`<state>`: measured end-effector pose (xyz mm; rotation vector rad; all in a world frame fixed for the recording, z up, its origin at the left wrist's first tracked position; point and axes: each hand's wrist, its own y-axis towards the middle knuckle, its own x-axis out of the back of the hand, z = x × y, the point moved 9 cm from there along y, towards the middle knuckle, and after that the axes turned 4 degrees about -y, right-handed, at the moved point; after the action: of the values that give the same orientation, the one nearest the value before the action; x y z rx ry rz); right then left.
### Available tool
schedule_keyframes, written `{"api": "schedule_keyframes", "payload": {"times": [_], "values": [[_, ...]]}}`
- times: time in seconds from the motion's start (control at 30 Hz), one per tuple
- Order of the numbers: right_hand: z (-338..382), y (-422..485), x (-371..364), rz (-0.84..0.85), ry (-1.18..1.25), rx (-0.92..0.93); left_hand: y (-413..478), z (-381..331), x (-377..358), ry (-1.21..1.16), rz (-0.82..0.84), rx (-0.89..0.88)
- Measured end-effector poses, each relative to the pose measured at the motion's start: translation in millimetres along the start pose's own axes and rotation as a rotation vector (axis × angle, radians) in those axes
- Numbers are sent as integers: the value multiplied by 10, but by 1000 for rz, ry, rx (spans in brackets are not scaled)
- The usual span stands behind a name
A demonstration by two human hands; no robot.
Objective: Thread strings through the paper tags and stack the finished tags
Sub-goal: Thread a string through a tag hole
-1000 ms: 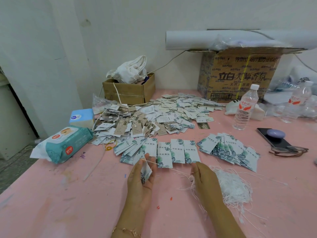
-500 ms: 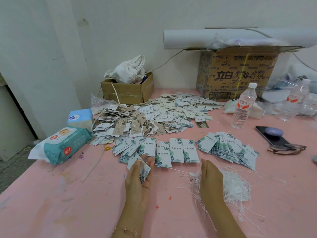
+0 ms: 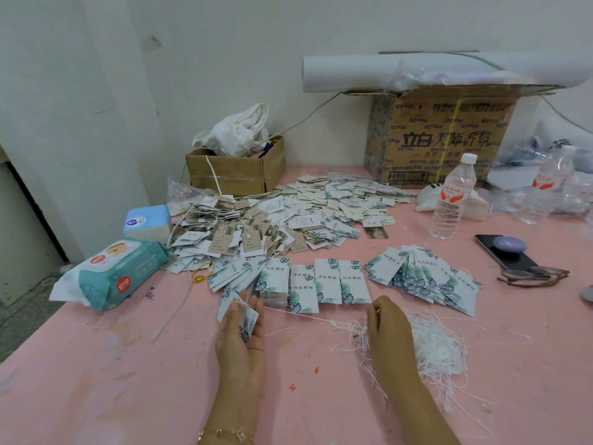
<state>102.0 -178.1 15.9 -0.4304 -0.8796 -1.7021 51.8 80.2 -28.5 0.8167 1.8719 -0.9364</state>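
Tag (image 3: pixel 243 317) in work: held low over the desk (image 3: pixel 128 380), near centre, in the left hand (image 3: pixel 240 342). The left grip is closed on it, thumb across the face and fingers behind. There may be more than one tag in that hand; I cannot tell.

String (image 3: pixel 298 315) runs from the tag's top edge, fairly straight, rightward toward the right hand (image 3: pixel 388 332). In the right grip, thumb and forefinger are pinched together, apparently on string; the contact is too small to confirm. The loose string bundle (image 3: pixel 439 345) lies beside and partly under that hand.

Further out:
- Row of tags (image 3: pixel 327 281) just past the hands, no strings seen on them.
- Fanned set (image 3: pixel 426 277) to the right.
- Large heap (image 3: pixel 256 226) behind, with strings showing among the tags.

Risks (judgement):
- The bundle is tangled, so a pull could drag neighbouring strings out with it and knot them.
- A hard tug against thin paper could tear the hole.
- Slack could let the string slip back out.
- A hand moving forward could scatter the row.

Legible writing:
- Leaf-print tags carry four characters, seemingly 伟宸服饰.
- Brown tags in the heap appear to read "HIGH END WORK CLOTHES".
- The cardboard carton (image 3: pixel 442 136) shows 立白 in large characters; the digits above are blurred.
- The water bottle (image 3: pixel 452 200) has a red label I cannot read.
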Motion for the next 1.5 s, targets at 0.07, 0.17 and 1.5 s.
{"api": "schedule_keyframes", "payload": {"times": [0.07,0.17,1.5], "values": [[22,-17,14,-13,-44,7,-3,25,-5,4,-1,11],[196,-62,88,-107,-148,171,-29,87,-46,46,22,41],[191,-63,96,-128,141,148,-234,290,-318,1179,373,-247]]}}
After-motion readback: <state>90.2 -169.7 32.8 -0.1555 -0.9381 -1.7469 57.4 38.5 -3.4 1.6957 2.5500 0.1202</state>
